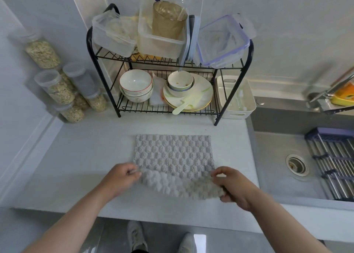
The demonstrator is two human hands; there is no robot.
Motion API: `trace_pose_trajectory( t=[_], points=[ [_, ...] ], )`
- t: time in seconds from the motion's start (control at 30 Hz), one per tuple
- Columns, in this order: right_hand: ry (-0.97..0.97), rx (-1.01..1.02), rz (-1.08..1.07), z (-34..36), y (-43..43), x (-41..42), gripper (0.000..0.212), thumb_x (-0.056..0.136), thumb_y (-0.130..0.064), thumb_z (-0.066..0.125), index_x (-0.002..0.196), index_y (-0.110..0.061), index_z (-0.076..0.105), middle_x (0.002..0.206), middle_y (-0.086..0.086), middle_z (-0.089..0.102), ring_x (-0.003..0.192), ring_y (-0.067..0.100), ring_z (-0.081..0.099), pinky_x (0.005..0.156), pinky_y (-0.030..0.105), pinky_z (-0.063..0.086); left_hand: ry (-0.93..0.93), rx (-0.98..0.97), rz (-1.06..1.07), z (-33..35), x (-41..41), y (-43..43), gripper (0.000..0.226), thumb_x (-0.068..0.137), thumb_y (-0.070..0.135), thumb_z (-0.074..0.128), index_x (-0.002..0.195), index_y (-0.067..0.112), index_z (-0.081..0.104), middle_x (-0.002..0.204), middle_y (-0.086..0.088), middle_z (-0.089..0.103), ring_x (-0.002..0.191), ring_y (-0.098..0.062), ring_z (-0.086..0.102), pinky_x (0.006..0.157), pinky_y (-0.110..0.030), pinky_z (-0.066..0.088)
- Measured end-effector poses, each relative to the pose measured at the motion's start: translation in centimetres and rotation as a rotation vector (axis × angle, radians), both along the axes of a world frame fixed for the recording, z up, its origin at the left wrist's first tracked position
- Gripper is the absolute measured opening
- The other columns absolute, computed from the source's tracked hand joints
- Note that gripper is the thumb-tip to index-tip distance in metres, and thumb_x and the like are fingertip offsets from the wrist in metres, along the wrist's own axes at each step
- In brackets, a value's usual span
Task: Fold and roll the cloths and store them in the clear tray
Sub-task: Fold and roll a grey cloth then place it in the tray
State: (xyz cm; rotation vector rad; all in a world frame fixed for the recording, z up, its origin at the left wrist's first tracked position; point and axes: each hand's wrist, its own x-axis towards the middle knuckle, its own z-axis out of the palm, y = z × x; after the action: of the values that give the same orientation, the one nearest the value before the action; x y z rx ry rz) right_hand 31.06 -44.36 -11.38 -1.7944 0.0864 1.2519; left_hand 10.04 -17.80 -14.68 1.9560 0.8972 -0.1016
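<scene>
As the cloth (172,157) lies spread on the counter (86,157) in front of the rack (88,42), I see through the head camera that its near edge is lifted and bunched between both hands. My left hand (119,178) pinches the near left corner, fingers (134,173) curled onto it. My right hand (232,185) pinches the near right corner, with cloth sagging below its fingers (217,173). The far edge rests flat, well apart from both hands. The sink (277,166) sits to the right.
</scene>
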Motion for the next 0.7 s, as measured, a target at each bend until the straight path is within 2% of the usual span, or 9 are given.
trace_pose_trajectory(
  t=[0.07, 0.17, 0.23, 0.33, 0.4, 0.43, 0.53, 0.63, 0.7],
  points=[
    [0.104, 0.056, -0.139, -0.1, 1.6, 1.9, 0.022, 0.093, 0.001, 0.044, 0.088, -0.007, 0.064, 0.066, 0.008, 0.053, 0.046, 0.014, 0.038, 0.038, 0.018, 0.038, -0.028, -0.213, 0.188, 0.8, 2.4, 1.3, 0.015, 0.094, 0.014, 0.060, 0.081, 0.007, 0.063, 0.066, -0.001, 0.051, 0.054, -0.010, 0.045, 0.054, -0.023, 0.033],
    [0.269, 0.106, -0.357, -0.6, 4.3, 4.6, 0.035, 0.087, 0.008, 0.030, 0.096, -0.003, 0.063, 0.066, 0.009, 0.054, 0.045, 0.015, 0.047, 0.037, 0.019, 0.045, 0.004, -0.546, 0.456, 0.8, 5.4, 3.2, 0.029, 0.097, 0.040, 0.051, 0.091, 0.016, 0.066, 0.075, -0.004, 0.064, 0.063, -0.016, 0.058, 0.061, -0.026, 0.044],
    [0.217, 0.091, -0.278, -1.4, 5.9, 5.8, 0.030, 0.088, 0.011, 0.035, 0.096, -0.004, 0.060, 0.066, 0.009, 0.061, 0.048, 0.016, 0.052, 0.036, 0.018, 0.043, 0.076, -0.624, 0.499, 0.3, 6.2, 4.2, 0.039, 0.095, 0.047, 0.043, 0.091, 0.017, 0.067, 0.079, -0.006, 0.067, 0.071, -0.022, 0.061, 0.067, -0.030, 0.048],
    [-0.020, -0.084, 0.014, -2.5, 7.5, 5.9, 0.006, 0.087, -0.003, 0.057, 0.083, -0.005, 0.060, 0.067, 0.009, 0.059, 0.045, 0.014, 0.044, 0.037, 0.018, 0.032, 0.107, -0.570, 0.472, -0.4, 6.3, 4.6, 0.025, 0.084, 0.031, 0.057, 0.094, 0.011, 0.067, 0.078, -0.009, 0.066, 0.069, -0.024, 0.062, 0.070, -0.033, 0.052],
    [-0.208, -0.193, 0.070, -3.7, 7.8, 6.1, 0.015, 0.087, -0.011, 0.062, 0.075, -0.005, 0.057, 0.061, 0.010, 0.055, 0.045, 0.018, 0.044, 0.039, 0.020, 0.032, 0.086, -0.462, 0.420, -0.9, 6.0, 4.2, 0.028, 0.070, 0.019, 0.069, 0.096, 0.009, 0.066, 0.082, -0.009, 0.068, 0.071, -0.024, 0.063, 0.069, -0.035, 0.052],
    [-0.270, -0.228, 0.069, -4.1, 7.9, 6.1, 0.019, 0.087, -0.013, 0.062, 0.071, -0.005, 0.056, 0.061, 0.010, 0.054, 0.047, 0.020, 0.044, 0.041, 0.021, 0.033, 0.064, -0.399, 0.402, -1.1, 6.0, 3.9, 0.024, 0.070, 0.015, 0.071, 0.094, 0.011, 0.066, 0.083, -0.008, 0.070, 0.073, -0.024, 0.064, 0.068, -0.032, 0.051],
    [-0.336, -0.282, 0.062, -4.7, 7.9, 6.2, 0.031, 0.090, -0.016, 0.058, 0.061, -0.008, 0.049, 0.059, 0.009, 0.048, 0.049, 0.021, 0.041, 0.044, 0.022, 0.030, -0.051, -0.241, 0.406, -1.7, 5.7, 3.3, 0.009, 0.087, 0.010, 0.067, 0.095, 0.013, 0.066, 0.089, -0.005, 0.072, 0.081, -0.023, 0.067, 0.064, -0.026, 0.048],
    [-0.381, -0.322, 0.048, -5.2, 7.8, 6.2, 0.036, 0.094, -0.018, 0.051, 0.060, -0.009, 0.048, 0.060, 0.009, 0.050, 0.054, 0.023, 0.046, 0.050, 0.025, 0.034, -0.104, -0.291, 0.358, -2.4, 5.1, 3.5, 0.024, 0.091, 0.013, 0.065, 0.114, 0.018, 0.062, 0.103, 0.002, 0.072, 0.093, -0.013, 0.069, 0.076, -0.026, 0.052],
    [-0.397, -0.343, 0.047, -5.6, 7.9, 6.3, 0.032, 0.095, -0.018, 0.048, 0.066, -0.006, 0.057, 0.070, 0.013, 0.062, 0.064, 0.027, 0.058, 0.059, 0.030, 0.047, -0.113, -0.286, 0.317, -2.7, 5.0, 3.5, 0.035, 0.091, 0.008, 0.064, 0.121, 0.022, 0.057, 0.109, 0.007, 0.069, 0.096, -0.008, 0.068, 0.080, -0.024, 0.053]
  ],
)
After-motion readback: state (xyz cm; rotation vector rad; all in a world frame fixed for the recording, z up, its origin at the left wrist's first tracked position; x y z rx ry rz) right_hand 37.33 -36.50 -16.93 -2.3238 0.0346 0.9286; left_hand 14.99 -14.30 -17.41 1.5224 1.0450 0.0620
